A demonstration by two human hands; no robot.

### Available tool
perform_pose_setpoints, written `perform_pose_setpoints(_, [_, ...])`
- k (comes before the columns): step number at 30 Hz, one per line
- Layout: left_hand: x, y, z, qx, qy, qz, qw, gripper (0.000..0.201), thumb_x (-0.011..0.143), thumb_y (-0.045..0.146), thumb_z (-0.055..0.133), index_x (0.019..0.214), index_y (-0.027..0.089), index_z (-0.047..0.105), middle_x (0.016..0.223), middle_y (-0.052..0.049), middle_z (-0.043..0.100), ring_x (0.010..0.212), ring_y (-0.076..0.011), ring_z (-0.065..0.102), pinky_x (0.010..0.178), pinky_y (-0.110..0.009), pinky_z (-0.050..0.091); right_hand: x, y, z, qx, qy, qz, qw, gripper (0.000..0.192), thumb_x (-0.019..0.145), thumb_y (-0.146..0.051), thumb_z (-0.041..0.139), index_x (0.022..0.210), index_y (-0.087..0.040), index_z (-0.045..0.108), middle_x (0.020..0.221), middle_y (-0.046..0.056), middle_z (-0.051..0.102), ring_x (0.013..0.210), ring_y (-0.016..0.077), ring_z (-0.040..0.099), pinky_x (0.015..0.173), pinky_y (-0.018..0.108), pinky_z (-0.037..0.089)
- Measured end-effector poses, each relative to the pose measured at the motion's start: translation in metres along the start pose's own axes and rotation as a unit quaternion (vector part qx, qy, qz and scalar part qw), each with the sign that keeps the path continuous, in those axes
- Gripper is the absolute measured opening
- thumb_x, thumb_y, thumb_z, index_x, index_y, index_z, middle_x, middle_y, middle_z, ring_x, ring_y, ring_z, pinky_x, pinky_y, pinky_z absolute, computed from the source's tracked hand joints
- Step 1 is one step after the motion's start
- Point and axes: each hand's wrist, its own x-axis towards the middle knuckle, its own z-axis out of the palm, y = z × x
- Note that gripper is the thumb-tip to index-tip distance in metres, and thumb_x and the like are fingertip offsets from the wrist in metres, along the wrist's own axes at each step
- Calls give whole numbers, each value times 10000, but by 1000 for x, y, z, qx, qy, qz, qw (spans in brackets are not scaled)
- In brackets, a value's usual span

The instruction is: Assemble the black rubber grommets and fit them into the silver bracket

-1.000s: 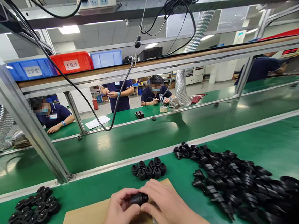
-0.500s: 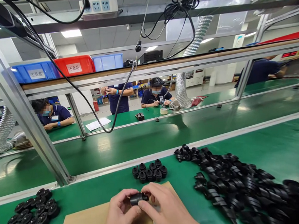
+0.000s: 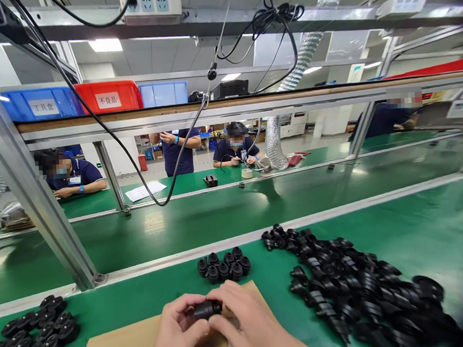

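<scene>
Between both hands, a black cylindrical plastic part (image 3: 204, 309) lies on its side, its narrower stepped end toward the right. My left hand (image 3: 176, 325) grips its left end between thumb and fingers. My right hand (image 3: 241, 315) pinches the right end, with the thumb along the near side. Below them is a brown cardboard sheet (image 3: 116, 343). A small pale object under my right hand is mostly hidden. Just beyond the sheet, a cluster of upright black parts with stepped tops (image 3: 223, 269) stands on the green table.
A large heap of black ribbed, cone-like parts (image 3: 342, 277) spreads over the right side. Round black parts (image 3: 36, 332) stand in rows at left. A metal post (image 3: 37, 182) rises at left, and a cable (image 3: 111, 130) hangs ahead. Co-workers (image 3: 235, 147) sit beyond the green belt (image 3: 202, 212).
The whole view has shifted slightly, so the table things appear farther left. Both hands keep their hold on the black part, with little change in grip.
</scene>
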Motion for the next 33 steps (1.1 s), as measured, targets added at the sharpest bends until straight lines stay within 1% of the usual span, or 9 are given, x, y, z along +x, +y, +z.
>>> perform_pose_setpoints(5, [-4,13,4,91,9,67,993,276,801,325,891,1055,232,838,1027,-85,809,987,-260,754,923,-341,611,2,-11,7,21,-28,173,984,387,1062,-494,499,861,-210,670,744,-4,700,666,161,594,596,292,349])
perform_pose_setpoints(7, [-4,14,4,101,16,66,993,273,814,326,873,1067,232,833,1031,-84,812,981,-256,758,911,-330,619,2,-9,1,-6,-17,151,988,447,1090,-494,429,857,-207,679,767,8,718,717,174,628,650,300,373])
perform_pose_setpoints(10, [-3,14,4,86,36,25,995,313,826,368,862,1094,212,819,1060,-100,816,982,-266,766,898,-342,636,0,-6,-14,-22,1,64,998,300,1081,-330,420,1174,-226,686,1012,41,756,942,205,680,827,320,446])
perform_pose_setpoints(13, [-4,13,3,71,39,10,997,345,815,388,876,1102,206,821,1065,-107,820,984,-274,764,896,-351,636,-3,-4,-23,-29,-32,-37,998,418,964,-170,527,1367,-260,597,1245,64,709,1097,213,661,893,318,462])
perform_pose_setpoints(18, [-3,12,1,87,8,71,994,280,817,315,891,1087,264,844,1056,-73,828,998,-246,749,941,-332,597,-2,-1,-6,-77,-26,10,997,140,993,-280,588,1083,-215,674,980,48,734,893,214,663,771,316,434])
perform_pose_setpoints(21, [-3,13,2,98,6,93,991,279,816,283,892,1091,293,847,1066,-59,836,1014,-238,741,951,-323,583,-2,0,2,-112,-29,60,991,377,1086,-413,450,829,-209,636,770,23,688,730,192,626,669,318,358])
perform_pose_setpoints(27, [-7,19,2,101,20,53,993,255,841,263,852,1094,273,826,1048,-51,812,991,-238,737,931,-338,574,-2,-10,-10,-88,-37,25,995,277,984,-337,621,1251,-264,631,1108,38,688,946,205,659,793,310,424])
perform_pose_setpoints(30, [-6,18,2,104,3,57,993,264,815,261,860,1078,261,834,1043,-65,816,995,-259,734,941,-377,564,-1,-9,-9,-113,-45,36,992,205,1047,-342,505,1062,-239,682,984,41,688,859,206,653,741,322,423])
perform_pose_setpoints(33, [-3,13,9,76,23,28,996,315,757,370,914,1045,266,840,1040,-87,812,1008,-296,727,962,-440,557,-5,2,-8,-120,-39,36,991,457,1112,-399,329,845,-254,670,791,47,687,761,234,666,695,366,437])
